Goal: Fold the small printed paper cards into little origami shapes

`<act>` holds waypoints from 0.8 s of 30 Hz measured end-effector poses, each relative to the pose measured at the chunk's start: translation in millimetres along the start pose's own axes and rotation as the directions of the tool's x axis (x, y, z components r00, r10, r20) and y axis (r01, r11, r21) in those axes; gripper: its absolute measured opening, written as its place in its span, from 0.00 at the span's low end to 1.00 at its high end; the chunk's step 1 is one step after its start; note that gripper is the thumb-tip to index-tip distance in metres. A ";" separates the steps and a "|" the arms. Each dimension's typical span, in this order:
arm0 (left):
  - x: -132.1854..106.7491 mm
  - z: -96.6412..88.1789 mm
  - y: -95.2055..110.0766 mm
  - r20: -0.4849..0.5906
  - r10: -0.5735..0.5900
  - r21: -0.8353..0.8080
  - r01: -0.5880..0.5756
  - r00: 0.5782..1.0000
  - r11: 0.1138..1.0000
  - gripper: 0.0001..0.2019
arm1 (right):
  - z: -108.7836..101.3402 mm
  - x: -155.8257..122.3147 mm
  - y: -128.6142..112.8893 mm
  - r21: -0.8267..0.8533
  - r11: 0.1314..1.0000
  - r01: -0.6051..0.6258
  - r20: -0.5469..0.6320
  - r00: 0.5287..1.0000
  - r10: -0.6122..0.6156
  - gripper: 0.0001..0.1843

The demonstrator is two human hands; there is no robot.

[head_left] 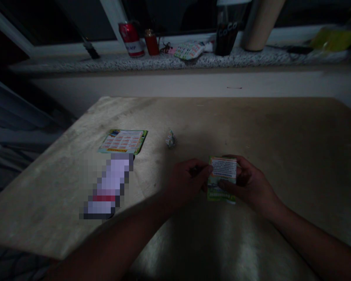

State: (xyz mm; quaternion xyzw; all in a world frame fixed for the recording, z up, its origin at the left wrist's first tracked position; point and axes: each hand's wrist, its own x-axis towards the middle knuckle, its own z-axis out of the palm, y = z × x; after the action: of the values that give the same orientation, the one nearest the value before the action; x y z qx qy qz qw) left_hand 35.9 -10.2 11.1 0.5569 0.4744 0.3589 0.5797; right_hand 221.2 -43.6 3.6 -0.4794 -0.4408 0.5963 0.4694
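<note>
Both of my hands grip a small folded green-and-white printed leaflet [222,168] above the table. The fingertips of my left hand [193,177] pinch its left edge. From the right, my right hand [251,183] holds it with the thumb across its front and fingers behind. Dense dark text covers the upper part of the leaflet, and its lower part is green. Farther back lies a small crumpled paper scrap [170,139]. To the left, a flat printed sheet [124,141] with a green border rests on the table.
A blurred-out phone-shaped object [108,187] lies left of my forearm on the table [152,113]. Along the windowsill [105,64] stand a red can [131,39], a red lighter-like item [151,42], a crumpled packet [190,50], a dark drink cup [226,31] and a beige cylinder [261,25].
</note>
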 end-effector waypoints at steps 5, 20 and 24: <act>0.1 0.0 -0.8 0.007 0.010 -0.009 -0.010 1.000 1.000 0.12 | -2.4 0.7 3.0 0.020 1.000 -0.007 0.022 1.000 0.006 0.29; -0.2 0.7 -2.7 -0.010 -0.015 -0.048 0.014 1.000 0.999 0.12 | -1.9 -0.3 2.8 -0.015 1.000 -0.004 0.022 1.000 0.004 0.28; 0.2 0.3 -3.7 0.002 -0.006 -0.050 0.006 1.000 0.999 0.13 | -2.0 -0.2 3.7 0.015 1.000 -0.016 0.030 0.999 0.015 0.28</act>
State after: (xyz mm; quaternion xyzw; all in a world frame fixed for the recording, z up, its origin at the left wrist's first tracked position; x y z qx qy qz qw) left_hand 35.9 -10.5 7.4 0.5414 0.4663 0.3684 0.5947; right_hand 222.7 -44.3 -0.3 -0.4701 -0.4396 0.6104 0.4617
